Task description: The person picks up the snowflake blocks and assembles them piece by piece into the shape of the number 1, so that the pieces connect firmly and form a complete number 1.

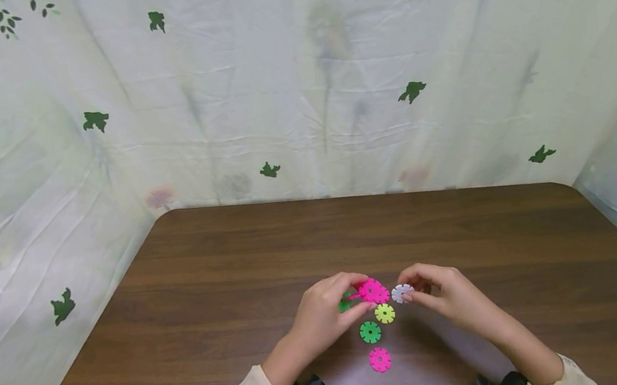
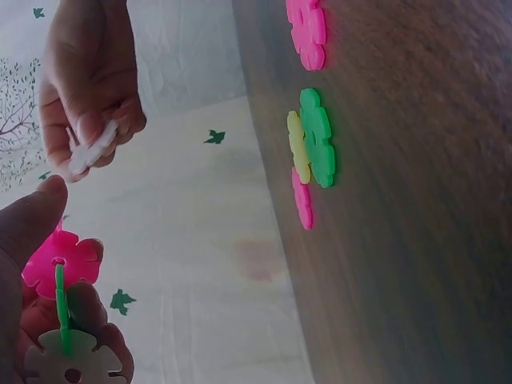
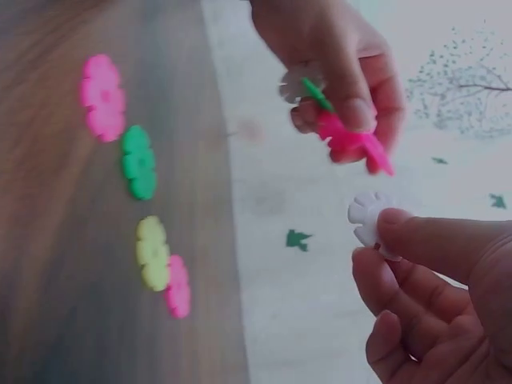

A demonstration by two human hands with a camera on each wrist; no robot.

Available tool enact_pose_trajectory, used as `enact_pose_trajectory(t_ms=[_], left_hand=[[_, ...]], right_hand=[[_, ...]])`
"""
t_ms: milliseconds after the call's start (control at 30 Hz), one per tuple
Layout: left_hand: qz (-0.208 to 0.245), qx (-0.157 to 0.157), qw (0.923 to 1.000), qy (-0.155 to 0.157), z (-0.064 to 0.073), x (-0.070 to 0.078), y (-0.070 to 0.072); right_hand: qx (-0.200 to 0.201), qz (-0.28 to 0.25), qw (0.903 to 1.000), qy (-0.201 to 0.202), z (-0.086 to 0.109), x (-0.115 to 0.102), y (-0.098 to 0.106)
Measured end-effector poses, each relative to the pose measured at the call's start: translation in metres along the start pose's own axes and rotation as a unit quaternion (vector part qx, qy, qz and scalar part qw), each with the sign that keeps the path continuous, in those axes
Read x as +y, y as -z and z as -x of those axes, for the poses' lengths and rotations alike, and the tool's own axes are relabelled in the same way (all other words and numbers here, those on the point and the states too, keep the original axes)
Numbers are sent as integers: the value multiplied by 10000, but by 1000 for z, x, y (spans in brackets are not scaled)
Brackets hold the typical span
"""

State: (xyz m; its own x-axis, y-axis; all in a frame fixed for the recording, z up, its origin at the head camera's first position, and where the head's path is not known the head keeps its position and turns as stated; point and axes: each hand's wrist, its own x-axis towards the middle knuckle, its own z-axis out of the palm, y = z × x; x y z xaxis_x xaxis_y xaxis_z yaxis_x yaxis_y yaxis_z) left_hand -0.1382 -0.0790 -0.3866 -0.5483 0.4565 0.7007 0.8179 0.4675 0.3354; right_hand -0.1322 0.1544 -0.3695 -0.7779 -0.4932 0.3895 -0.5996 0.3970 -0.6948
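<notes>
My left hand (image 1: 327,310) grips a joined string of notched flower discs above the table. In the right wrist view the string shows a whitish disc (image 3: 293,86), a green disc (image 3: 318,94) set edgewise, and pink (image 3: 342,138) at the thumb end. Close by on the right, my right hand (image 1: 447,291) pinches a single white disc (image 1: 400,294) between thumb and fingers. A small gap separates this white disc from the pink end in the right wrist view. Fingers hide part of the string.
Loose discs lie on the brown table (image 1: 236,258) below the hands: a yellow one (image 1: 384,313), a green one (image 1: 370,332), a near pink one (image 1: 380,359), and another pink disc (image 3: 179,286) beyond the yellow. A patterned white curtain (image 1: 274,95) hangs behind the table.
</notes>
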Motion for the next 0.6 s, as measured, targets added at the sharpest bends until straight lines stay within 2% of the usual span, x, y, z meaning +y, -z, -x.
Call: enact_pose_trajectory(t_ms=[167, 333, 600], left_hand=[[-17, -99, 9999, 75, 1, 2, 0], [-79, -161, 9998, 104, 1, 3, 0], [-145, -129, 9996, -185, 2, 3, -2]], right_hand=[[273, 133, 9994, 188, -6, 0, -3], [474, 234, 9969, 578, -9, -1, -7], [570, 240, 9919, 1114, -11, -5, -11]])
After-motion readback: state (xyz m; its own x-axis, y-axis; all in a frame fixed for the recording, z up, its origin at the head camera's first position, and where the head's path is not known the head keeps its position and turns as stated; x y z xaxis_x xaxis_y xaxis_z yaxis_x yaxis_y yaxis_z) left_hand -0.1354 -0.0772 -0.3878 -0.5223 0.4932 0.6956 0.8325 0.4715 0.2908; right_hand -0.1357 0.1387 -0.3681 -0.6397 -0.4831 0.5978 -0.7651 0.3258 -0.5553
